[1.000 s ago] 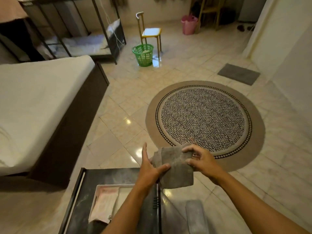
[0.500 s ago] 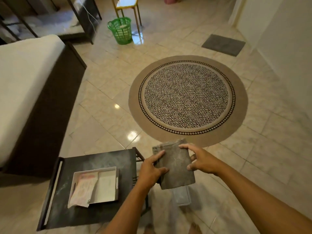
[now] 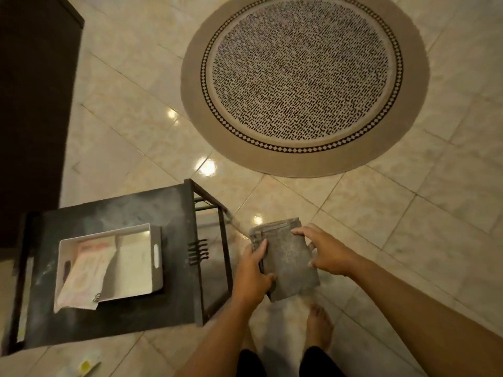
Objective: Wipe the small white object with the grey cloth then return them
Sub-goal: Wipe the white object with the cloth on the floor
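I hold a folded grey cloth (image 3: 287,263) in the air to the right of a dark side table (image 3: 174,213). My left hand (image 3: 253,276) grips the cloth's left edge. My right hand (image 3: 324,248) rests on its right side, fingers spread over the top and right edges. A white tray (image 3: 156,251) with a handle slot sits on the table, with a pale printed packet (image 3: 87,270) inside. No small white object can be picked out; the cloth may cover it.
A round patterned rug (image 3: 302,77) lies on the tiled floor ahead. A dark bed frame (image 3: 35,104) stands at the left. My bare feet (image 3: 318,325) are below the cloth. A small yellow and white item (image 3: 87,364) lies on the floor near the table.
The view has tilted down and nearer to the table, so the bed, chair and basket have left the frame. Both hands still hold the cloth, now lower beside the table.
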`<state>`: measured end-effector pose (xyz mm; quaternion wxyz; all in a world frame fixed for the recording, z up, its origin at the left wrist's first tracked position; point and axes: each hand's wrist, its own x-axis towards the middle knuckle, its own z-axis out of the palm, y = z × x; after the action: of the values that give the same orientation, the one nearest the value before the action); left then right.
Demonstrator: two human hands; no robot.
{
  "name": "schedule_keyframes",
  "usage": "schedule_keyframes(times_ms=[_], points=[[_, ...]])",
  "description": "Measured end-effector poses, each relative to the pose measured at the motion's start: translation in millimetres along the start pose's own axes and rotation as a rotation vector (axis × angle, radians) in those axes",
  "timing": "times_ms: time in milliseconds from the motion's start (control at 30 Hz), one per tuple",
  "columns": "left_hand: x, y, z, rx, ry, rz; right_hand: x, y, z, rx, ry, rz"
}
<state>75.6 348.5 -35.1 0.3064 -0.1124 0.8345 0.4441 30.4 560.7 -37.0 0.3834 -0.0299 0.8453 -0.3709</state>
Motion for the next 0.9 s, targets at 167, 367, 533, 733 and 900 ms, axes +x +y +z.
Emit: schedule_keyframes(times_ms=[167,367,533,733,900], points=[[38.3,-50.8,40.9,0.081,-0.024,0.013,39.9,60.3,40.9,-0.057,0.024,0.014],[85.2,-95.6,77.9,0.137,-0.027,0.044,80.9,114.4,72.4,-0.099,0.042,0.016],[107.2,-119.4,98.2,0.194,-0.013,0.062,103.5,142.6,87.1,-0.129,0.058,0.0],[121.0,-140.1,110.2,0.183,-0.008,0.077,116.5,160.7,100.8,-0.165,0.086,-0.02],[128.1,-153.3,116.3,0.198,-0.014,0.119,123.0,170.7,110.7,-0.186,0.128,-0.052]])
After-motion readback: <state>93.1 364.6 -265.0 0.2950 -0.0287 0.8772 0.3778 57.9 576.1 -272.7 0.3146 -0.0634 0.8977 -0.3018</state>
